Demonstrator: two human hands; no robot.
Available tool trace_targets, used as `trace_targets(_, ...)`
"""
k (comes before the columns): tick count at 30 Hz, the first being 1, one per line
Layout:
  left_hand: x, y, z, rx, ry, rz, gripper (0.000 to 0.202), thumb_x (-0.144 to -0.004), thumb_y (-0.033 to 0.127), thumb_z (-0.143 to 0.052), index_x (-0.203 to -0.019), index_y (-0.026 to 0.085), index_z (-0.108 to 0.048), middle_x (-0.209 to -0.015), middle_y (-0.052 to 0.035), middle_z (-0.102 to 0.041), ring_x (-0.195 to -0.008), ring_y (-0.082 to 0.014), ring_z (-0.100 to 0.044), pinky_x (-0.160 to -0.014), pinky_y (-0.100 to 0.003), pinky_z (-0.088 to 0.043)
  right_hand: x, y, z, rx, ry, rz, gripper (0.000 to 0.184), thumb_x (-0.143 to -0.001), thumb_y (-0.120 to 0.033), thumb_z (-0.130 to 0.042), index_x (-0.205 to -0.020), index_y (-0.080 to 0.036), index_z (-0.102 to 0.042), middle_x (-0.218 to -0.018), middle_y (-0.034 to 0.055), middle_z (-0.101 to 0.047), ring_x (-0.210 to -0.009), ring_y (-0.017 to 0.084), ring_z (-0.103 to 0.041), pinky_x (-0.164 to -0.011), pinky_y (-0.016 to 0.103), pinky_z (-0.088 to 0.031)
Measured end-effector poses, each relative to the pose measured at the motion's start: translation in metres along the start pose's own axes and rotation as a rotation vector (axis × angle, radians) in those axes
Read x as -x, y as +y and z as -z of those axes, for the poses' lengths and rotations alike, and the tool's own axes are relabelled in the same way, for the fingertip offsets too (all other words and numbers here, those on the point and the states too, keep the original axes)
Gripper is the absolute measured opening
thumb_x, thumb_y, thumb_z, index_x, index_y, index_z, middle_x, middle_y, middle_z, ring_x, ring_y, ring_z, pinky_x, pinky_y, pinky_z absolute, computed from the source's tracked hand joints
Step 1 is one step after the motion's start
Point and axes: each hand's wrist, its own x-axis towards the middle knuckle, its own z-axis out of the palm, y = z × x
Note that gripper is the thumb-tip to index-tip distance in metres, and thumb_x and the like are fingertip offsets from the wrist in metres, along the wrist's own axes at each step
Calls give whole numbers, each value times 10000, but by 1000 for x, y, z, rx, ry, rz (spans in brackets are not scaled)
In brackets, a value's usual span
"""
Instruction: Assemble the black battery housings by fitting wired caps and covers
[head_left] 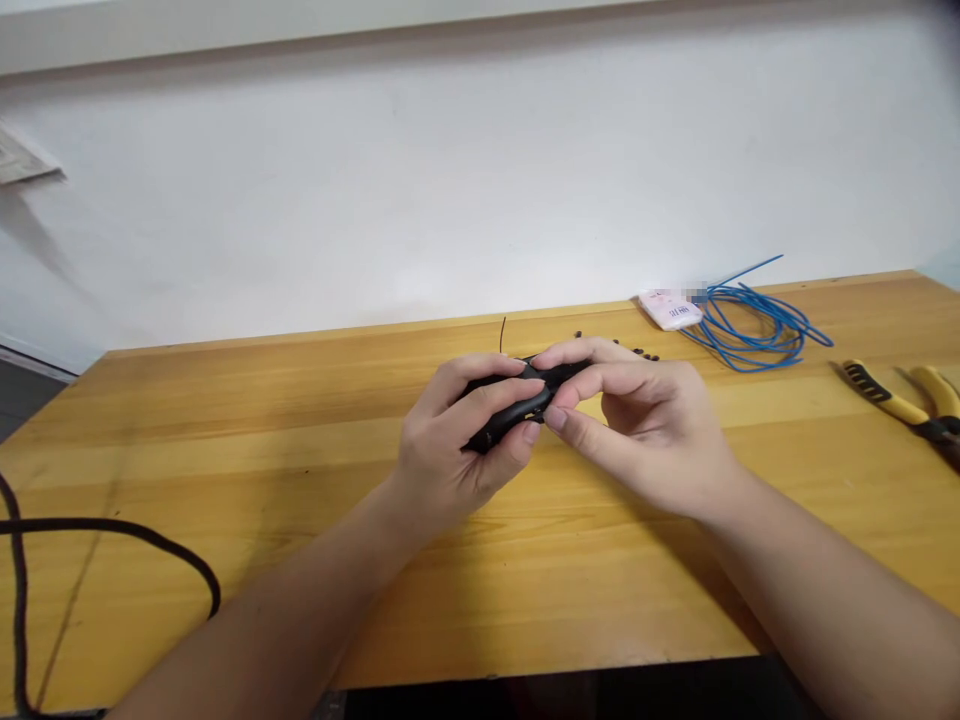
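Over the middle of the table, my left hand (454, 430) is closed around a black, rounded plastic device (496, 427), with the fingers on top and the thumb along its near side. My right hand (652, 425) is closed at the device's right end, thumb and index fingertip pressed together at its near edge. Whether a small part sits in that pinch is hidden. A thin black wire (503, 335) stands up just behind the device. The fingers cover much of the device, so its exact kind cannot be made out.
Several small dark pieces (637, 351) lie behind my right hand on the wooden table (225, 420). Farther right are a pinkish-white packet (673, 309), a coil of blue wire (765, 325) and yellow-and-black handled pliers (892, 405). A black cable (112, 524) loops at the left.
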Motion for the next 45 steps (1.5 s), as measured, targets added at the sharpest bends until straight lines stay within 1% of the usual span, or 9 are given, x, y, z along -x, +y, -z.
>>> trace_targets(12,0,0,0,-3,21,14,264,-876,153,-786,-1125,235,-761,-1198,-49,-710,-1068,-154,-721,-986,-291,-617,0,2,-2,1,13,-45,97,-882,-227,-795,-811,-201,-734,-1226,66,-704,-1161,206,-684,-1066,407,-520)
trace_targets(20,-1,3,-2,131,57,183,230,-860,139,-801,-1055,260,-810,-1154,-34,-741,-1018,-121,-729,-946,-243,-607,0,4,-4,28,-14,-17,91,-933,-242,-741,-916,-197,-664,-1241,78,-680,-1207,217,-657,-1085,415,-492)
trace_targets(24,-5,6,-3,242,38,404,153,-859,190,-808,-984,274,-833,-1110,-17,-769,-1027,-125,-724,-959,-240,-586,-3,9,-6,57,-8,-92,230,-930,-300,-741,-1087,-192,-613,-1188,83,-665,-1120,211,-655,-1000,398,-521)
trace_targets(27,-8,7,-3,415,-28,727,93,-883,290,-792,-961,267,-836,-1059,-22,-791,-1016,-157,-720,-957,-281,-574,-4,11,-6,130,-19,-124,214,-960,-319,-697,-1102,-175,-626,-1121,72,-669,-1073,200,-652,-948,370,-534)
trace_targets(30,-12,6,-2,621,-38,1038,165,-876,380,-789,-972,253,-834,-1011,-29,-799,-953,-170,-708,-859,-277,-563,-5,10,-4,241,-65,10,212,-982,-245,-654,-1178,-167,-640,-1132,58,-687,-1054,165,-660,-927,311,-542)
trace_targets(32,-14,4,0,743,-31,1151,198,-865,401,-786,-966,236,-828,-999,-39,-792,-925,-169,-694,-786,-253,-545,-5,7,-1,351,-175,139,286,-978,-197,-648,-1262,-164,-641,-1196,59,-696,-1114,161,-654,-987,295,-526)
trace_targets(35,-15,1,2,821,-89,1209,185,-870,372,-755,-947,213,-810,-965,-51,-773,-894,-171,-682,-694,-234,-516,-5,5,3,508,-305,217,398,-992,-249,-660,-1378,-163,-615,-1276,86,-677,-1176,191,-636,-1016,314,-522)
trace_targets(39,-12,-2,3,841,-157,1227,184,-896,374,-686,-899,211,-773,-939,-51,-756,-807,-172,-674,-606,-250,-495,-5,8,5,622,-381,224,527,-987,-387,-689,-1442,-149,-573,-1305,129,-657,-1179,254,-625,-1007,388,-544)
trace_targets(45,-11,-1,3,888,-115,1330,199,-882,393,-697,-899,208,-771,-949,-57,-748,-779,-160,-662,-583,-253,-505,-6,11,3,670,-387,298,521,-1008,-391,-652,-1441,-119,-554,-1299,153,-672,-1142,287,-629,-968,436,-560)
